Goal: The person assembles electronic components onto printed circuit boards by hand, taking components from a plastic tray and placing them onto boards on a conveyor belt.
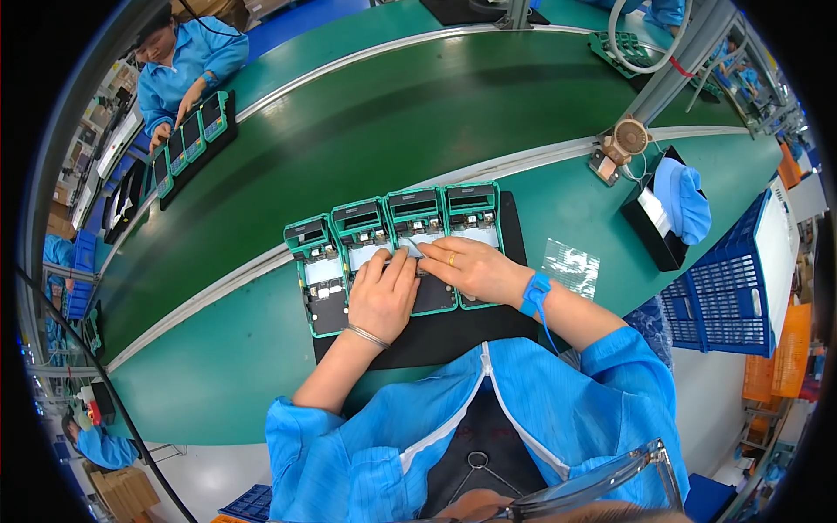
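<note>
Four would be too fine a tally, so several green-framed handheld terminal housings stand side by side on a black mat, their insides with circuit boards and white panels facing up. My left hand lies over the second housing from the left, fingers stretched and fingertips on its inner parts. My right hand reaches across the third housing from the right. Its fingers are pressed together near my left fingertips; what they pinch, if anything, is hidden. A blue strap circles my right wrist.
A clear plastic sheet lies right of the mat. Farther right are a small fan, a black box with a blue cloth, and a blue crate. Beyond the green conveyor belt, a co-worker handles similar terminals.
</note>
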`<state>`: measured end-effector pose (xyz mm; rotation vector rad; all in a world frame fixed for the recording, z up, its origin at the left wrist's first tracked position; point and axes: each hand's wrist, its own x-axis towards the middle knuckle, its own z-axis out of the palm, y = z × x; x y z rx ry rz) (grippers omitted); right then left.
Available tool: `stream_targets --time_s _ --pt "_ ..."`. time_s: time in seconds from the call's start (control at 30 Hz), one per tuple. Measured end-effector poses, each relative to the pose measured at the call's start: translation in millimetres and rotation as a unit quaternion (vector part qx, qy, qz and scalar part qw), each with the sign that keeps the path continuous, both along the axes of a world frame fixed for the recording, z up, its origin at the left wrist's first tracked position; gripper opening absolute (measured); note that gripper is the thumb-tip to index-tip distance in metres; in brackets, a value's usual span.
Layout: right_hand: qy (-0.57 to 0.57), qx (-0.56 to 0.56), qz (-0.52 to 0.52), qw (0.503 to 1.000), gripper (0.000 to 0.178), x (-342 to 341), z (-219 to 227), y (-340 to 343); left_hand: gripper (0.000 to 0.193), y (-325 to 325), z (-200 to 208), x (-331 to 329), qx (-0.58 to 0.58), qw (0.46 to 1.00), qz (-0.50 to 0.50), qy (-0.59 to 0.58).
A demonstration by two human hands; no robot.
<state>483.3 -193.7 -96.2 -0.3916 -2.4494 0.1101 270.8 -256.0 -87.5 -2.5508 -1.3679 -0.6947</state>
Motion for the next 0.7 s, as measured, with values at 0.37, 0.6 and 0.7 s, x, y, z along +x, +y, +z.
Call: stream_targets --time_s 0.37,0.6,0.7 --pt "-0.003 0.008 -0.007 1.000 0.036 -0.2 2.7 -1.5 0.033 3.8 8.6 2.8 -0.019 0.999 0.020 0.034" --pt "0.058 -0.040 -0.091 0.993 0.032 60.7 35.9 -15.7 0.034 1.0 8.7 3.9 -0.025 0.999 -0.003 0.022" --pt "0.049 -0.073 -0.165 0.982 0.029 114.2 45.8 -48.0 0.040 -11.5 21.4 21.9 -0.035 0.999 -0.036 -0.016"
